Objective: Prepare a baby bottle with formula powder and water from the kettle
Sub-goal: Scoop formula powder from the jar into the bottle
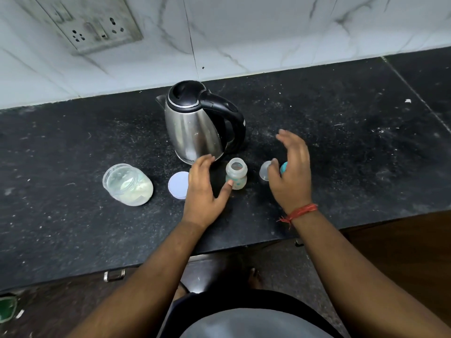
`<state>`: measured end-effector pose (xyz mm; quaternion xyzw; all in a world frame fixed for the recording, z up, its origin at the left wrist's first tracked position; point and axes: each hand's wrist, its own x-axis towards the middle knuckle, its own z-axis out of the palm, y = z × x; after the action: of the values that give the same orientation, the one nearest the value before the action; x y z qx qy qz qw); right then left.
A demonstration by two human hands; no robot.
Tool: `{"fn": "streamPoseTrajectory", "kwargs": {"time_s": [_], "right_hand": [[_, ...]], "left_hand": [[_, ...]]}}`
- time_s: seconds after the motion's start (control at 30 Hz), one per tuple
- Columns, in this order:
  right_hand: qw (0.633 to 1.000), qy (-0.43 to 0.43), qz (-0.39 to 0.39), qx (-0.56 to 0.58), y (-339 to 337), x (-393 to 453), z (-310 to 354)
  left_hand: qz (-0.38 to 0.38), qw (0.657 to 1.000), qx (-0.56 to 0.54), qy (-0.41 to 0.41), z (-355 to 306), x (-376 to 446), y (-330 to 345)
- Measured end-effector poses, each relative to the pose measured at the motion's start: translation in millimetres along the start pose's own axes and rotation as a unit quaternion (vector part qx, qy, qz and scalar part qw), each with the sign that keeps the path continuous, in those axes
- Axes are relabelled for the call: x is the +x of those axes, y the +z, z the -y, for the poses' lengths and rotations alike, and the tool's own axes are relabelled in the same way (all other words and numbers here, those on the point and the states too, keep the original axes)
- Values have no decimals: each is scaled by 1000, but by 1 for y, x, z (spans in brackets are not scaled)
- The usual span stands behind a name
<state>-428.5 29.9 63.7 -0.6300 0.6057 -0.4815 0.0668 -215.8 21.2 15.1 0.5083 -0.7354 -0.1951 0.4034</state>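
Left hand [203, 191] released, fingers relaxed, thumb tip touching the baby bottle [236, 173], which stands uncapped mid-counter [73, 228], nearer its front edge. Right hand [291, 172] released, grasping nothing, over the clear cap [266, 170]. Left: white lid [177, 184], open powder jar [127, 184]. Behind, toward the wall edge: kettle [197, 125], lid closed.

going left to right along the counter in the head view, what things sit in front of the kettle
jar of powder → white lid → left hand → baby bottle → clear cap → right hand
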Motion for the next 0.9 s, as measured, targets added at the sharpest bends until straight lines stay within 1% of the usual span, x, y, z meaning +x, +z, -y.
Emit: {"fn": "streamPoseTrajectory", "kwargs": {"time_s": [0.1,0.3,0.43,0.5,0.6,0.67,0.73,0.8,0.83,0.9], "right_hand": [[998,-33,43,29,19,11,35],[986,-40,142,75,64,9,83],[978,-30,187,89,94,0,106],[969,-29,225,94,110,-4,120],[947,-29,306,98,134,-7,135],[933,-11,348,89,152,-9,144],[919,14,386,78,169,-11,149],[904,46,417,86,182,-13,154],[897,61,426,95,188,-14,156],[891,81,436,101,197,-15,159]], "left_hand": [[-4,1000,0,16,-1,5,-19],[-42,999,0,15,17,9,-70],[-75,997,18,17,40,6,-109],[-96,995,27,14,52,3,-128],[-122,992,36,-6,69,-2,-156],[-126,990,42,-42,81,-7,-172],[-107,987,9,-122,93,-13,-184],[-66,970,-78,-220,103,-19,-190],[-39,959,-118,-256,108,-22,-193],[20,942,-167,-290,119,-27,-194]]}}
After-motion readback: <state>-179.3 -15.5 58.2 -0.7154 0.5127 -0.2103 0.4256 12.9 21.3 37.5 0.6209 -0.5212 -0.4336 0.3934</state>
